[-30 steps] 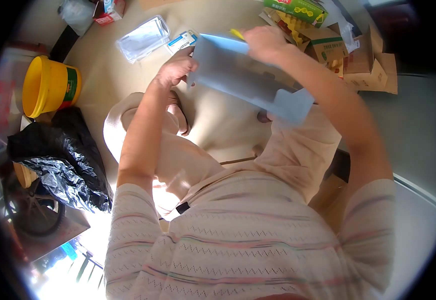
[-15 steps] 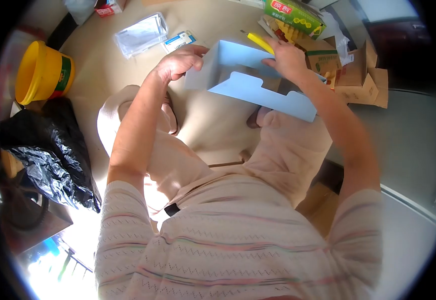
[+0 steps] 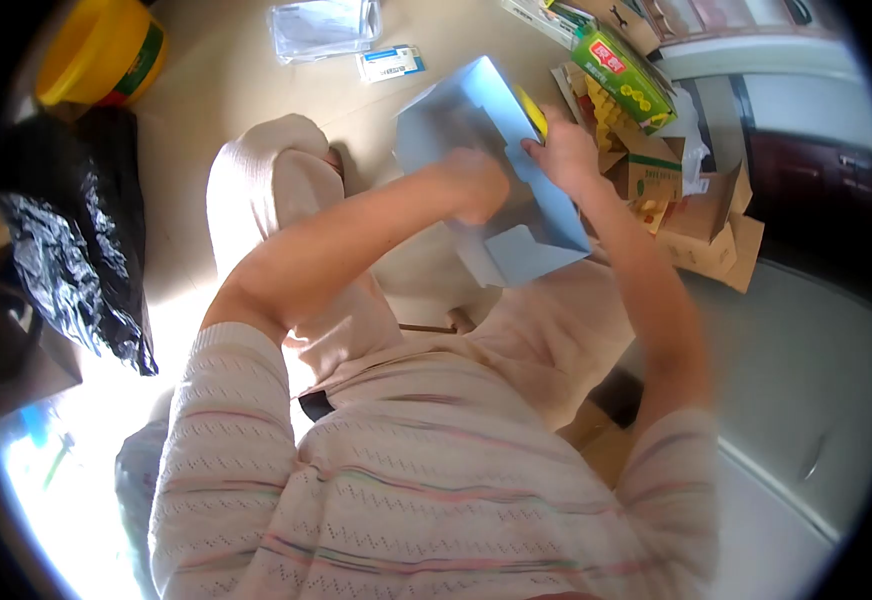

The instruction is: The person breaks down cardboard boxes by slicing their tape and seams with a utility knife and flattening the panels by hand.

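Observation:
A light blue box (image 3: 541, 255) with open flaps is held tilted above my knees. My right hand (image 3: 566, 150) grips its right edge, with a yellow cutter (image 3: 531, 110) also in the fingers, partly behind the box edge. Over the inside of the box is my left hand (image 3: 476, 185), smeared by motion; its fingers cannot be made out. On the floor beyond the box lie a clear plastic package (image 3: 324, 30) and a small blue and white packet (image 3: 392, 63).
A yellow bucket (image 3: 101, 50) stands at the upper left, above a black plastic bag (image 3: 81, 240). To the right are a green carton (image 3: 624, 78) and an opened brown cardboard box (image 3: 706, 235). A grey surface (image 3: 806, 370) runs along the right side.
My left hand has left the box's left end and moved right, over its inside. The box has turned and tilts more steeply. My right hand still holds its edge and the cutter.

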`<state>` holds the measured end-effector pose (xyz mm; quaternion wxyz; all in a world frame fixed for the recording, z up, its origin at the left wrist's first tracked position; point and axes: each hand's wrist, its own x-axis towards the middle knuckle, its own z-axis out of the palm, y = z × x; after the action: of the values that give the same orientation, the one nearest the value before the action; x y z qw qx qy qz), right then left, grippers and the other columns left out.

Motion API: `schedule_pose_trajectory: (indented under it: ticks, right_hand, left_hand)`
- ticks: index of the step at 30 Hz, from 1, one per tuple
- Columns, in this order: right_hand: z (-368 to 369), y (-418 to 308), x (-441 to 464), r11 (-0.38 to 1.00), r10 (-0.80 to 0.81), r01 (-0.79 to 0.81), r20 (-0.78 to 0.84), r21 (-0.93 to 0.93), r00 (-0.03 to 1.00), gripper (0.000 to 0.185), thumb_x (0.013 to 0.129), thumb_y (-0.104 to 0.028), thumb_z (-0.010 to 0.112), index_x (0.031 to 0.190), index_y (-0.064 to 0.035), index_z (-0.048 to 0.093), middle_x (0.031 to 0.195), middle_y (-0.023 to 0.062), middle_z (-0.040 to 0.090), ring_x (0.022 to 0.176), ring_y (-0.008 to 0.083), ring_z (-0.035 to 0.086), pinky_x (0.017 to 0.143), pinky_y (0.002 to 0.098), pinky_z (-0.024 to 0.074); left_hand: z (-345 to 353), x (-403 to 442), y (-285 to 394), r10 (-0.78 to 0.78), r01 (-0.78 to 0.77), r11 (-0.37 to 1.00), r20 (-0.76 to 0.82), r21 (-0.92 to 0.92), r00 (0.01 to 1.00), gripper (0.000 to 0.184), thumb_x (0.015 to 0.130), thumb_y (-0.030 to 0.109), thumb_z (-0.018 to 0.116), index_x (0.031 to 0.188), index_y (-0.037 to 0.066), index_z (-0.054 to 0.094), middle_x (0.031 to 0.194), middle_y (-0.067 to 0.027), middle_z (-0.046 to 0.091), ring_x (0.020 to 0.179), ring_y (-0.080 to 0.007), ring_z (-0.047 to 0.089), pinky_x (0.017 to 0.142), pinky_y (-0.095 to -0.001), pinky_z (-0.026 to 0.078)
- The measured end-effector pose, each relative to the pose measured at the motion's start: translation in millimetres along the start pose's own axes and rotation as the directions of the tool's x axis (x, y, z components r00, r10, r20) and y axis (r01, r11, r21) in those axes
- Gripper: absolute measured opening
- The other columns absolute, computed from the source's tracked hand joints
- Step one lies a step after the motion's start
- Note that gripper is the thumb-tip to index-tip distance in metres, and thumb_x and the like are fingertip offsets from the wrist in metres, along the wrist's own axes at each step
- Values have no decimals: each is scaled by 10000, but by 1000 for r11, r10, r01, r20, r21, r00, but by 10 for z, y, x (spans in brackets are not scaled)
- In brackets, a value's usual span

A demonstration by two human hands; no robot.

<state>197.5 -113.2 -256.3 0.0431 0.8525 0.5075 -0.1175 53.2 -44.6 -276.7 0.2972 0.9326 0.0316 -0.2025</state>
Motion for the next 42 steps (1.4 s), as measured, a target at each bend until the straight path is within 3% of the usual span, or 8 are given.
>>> schedule_pose_trajectory:
  ticks: [4, 7, 10, 26, 28, 34, 37, 42]
  right_hand:
    - [184, -128, -55, 1000, -28, 29, -118, 11, 993, 551, 734, -214, 658, 1200, -26, 430, 884, 217, 609, 773, 376, 605, 692, 445, 484]
    - [291, -196, -127, 999, -39, 44, -152, 28, 988, 570, 736, -218, 657, 1217, -30, 416, 894, 213, 608, 777, 383, 604, 693, 441, 486]
    - [337, -191, -202, 995, -48, 63, -178, 83, 983, 578, 741, -222, 655, 1231, -40, 409, 910, 200, 613, 786, 365, 608, 692, 430, 485]
    - [457, -337, -512, 996, 85, -83, -119, 20, 989, 958, 570, -428, 781, 1292, -36, 289, 1145, 172, 489, 1045, 351, 457, 837, 412, 432]
    - [465, -375, -504, 999, 26, -29, -125, -24, 992, 968, 562, -430, 784, 1296, -42, 285, 1119, 175, 497, 1035, 343, 463, 836, 408, 436]
    - [494, -395, -360, 998, -20, 15, -82, -62, 996, 851, 646, -297, 725, 1319, -53, 265, 1039, 186, 535, 949, 339, 526, 766, 403, 471]
    - [385, -212, -264, 992, -62, 73, -100, 107, 993, 700, 695, -188, 625, 1311, -85, 309, 972, 204, 574, 872, 356, 571, 742, 411, 479]
    - [233, 162, -174, 911, -62, 139, -203, 388, 977, 557, 720, -150, 539, 1260, -122, 408, 953, 209, 597, 861, 369, 584, 780, 412, 464]
  left_hand:
    - [53, 209, -277, -112, 157, 968, 223, -198, 968, 280, 718, 177, 592, 895, -38, 616, 827, -143, 619, 810, -266, 616, 648, -421, 492]
    - [300, 328, -431, -502, 184, 165, 78, -969, 861, 441, 703, 133, 614, 1096, -44, 521, 938, -127, 591, 812, -231, 612, 634, -404, 493]
    - [495, 511, -630, -450, -93, -197, 6, -976, 893, 587, 671, 111, 668, 1191, -18, 428, 1027, -121, 552, 780, -204, 600, 633, -362, 492]
    - [587, 720, -903, -595, -239, 153, -282, -959, 752, 311, 706, 151, 719, 913, -14, 556, 780, -74, 562, 624, -164, 523, 514, -306, 450]
    - [191, 325, -572, -701, -171, -184, 7, -968, 713, 296, 719, 144, 706, 916, -16, 555, 804, -81, 567, 639, -177, 538, 519, -311, 458]
    - [635, 744, -1094, -463, -502, 440, -667, -745, 584, 212, 753, 94, 638, 911, -21, 556, 796, -89, 577, 650, -190, 569, 544, -318, 488]
    - [154, 293, -752, -503, -341, -302, -155, -890, 850, 238, 741, 153, 640, 928, 23, 571, 778, -71, 580, 671, -155, 564, 598, -322, 494]
    - [312, 244, -480, -65, -143, 427, -188, -893, 980, 375, 671, 288, 638, 990, 89, 627, 899, -30, 619, 779, -152, 588, 650, -313, 468]
